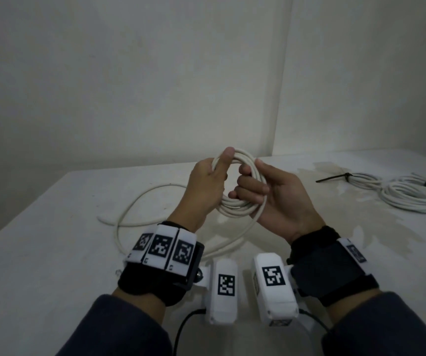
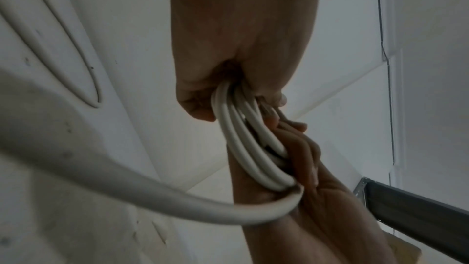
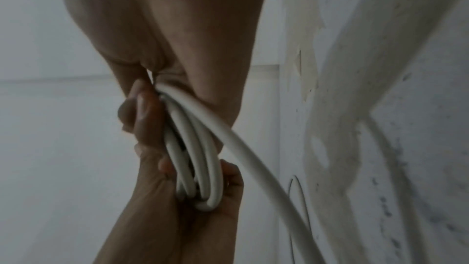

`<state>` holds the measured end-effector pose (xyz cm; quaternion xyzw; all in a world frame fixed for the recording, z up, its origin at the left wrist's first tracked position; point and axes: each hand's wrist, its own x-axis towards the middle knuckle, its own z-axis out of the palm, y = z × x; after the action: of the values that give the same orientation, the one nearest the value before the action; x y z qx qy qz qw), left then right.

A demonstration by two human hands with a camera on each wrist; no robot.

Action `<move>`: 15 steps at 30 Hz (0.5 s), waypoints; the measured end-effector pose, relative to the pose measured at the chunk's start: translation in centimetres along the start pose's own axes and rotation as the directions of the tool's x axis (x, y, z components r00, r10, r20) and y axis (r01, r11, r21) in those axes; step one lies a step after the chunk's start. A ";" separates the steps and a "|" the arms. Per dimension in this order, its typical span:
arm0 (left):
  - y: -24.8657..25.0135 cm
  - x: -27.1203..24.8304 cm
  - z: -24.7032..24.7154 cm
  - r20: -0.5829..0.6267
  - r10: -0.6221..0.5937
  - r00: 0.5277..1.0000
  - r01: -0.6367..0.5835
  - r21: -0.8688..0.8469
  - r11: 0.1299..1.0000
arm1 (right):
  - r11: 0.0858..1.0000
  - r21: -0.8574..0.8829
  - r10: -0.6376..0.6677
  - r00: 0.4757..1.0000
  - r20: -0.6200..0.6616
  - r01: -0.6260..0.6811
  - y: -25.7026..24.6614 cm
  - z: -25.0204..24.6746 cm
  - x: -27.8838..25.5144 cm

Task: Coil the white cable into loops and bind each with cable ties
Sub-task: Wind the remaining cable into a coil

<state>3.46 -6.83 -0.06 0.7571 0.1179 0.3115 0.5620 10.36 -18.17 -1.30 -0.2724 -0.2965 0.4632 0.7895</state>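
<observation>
Both hands hold the white cable (image 1: 242,201) coil above the desk (image 1: 52,253): left hand (image 1: 206,183) fingers wrapped round one side, right hand (image 1: 273,194) fingers curled through the other. Several turns wound; loose tail (image 1: 140,201) left, no tie on. Bound coils (image 1: 410,194) lie right, head view only; wrist views show turns packed in the grips.

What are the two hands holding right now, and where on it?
The white cable coil: left hand grips its left side, right hand its right side.
</observation>
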 end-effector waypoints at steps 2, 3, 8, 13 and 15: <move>-0.3 0.0 0.0 0.009 -0.034 0.999 0.033 0.036 0.999 | 1.000 0.014 -0.001 0.998 -0.067 0.002 0.2 -0.2 0.3; -0.4 0.0 0.1 0.021 -0.047 0.999 0.046 0.068 0.997 | 1.000 0.012 -0.016 0.993 -0.118 0.018 0.2 -0.4 0.4; -0.6 0.1 -0.2 -0.007 -0.131 0.991 0.128 0.274 0.953 | 0.961 0.026 -0.244 0.892 -0.382 0.274 -0.7 -2.1 0.3; 0.8 -1.1 -0.3 0.422 -0.571 0.704 0.377 0.459 0.804 | 0.882 0.056 -0.383 0.779 -0.496 0.469 -1.8 -3.0 -0.4; 0.8 -1.6 -0.1 0.492 -0.674 0.551 0.392 0.561 0.729 | 0.871 0.088 -0.383 0.778 -0.498 0.484 -1.6 -2.9 -0.3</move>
<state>2.05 -7.81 0.14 0.8356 0.1965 -0.2015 0.4718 13.24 -19.57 -2.14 -0.2140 -0.1026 0.2176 0.9467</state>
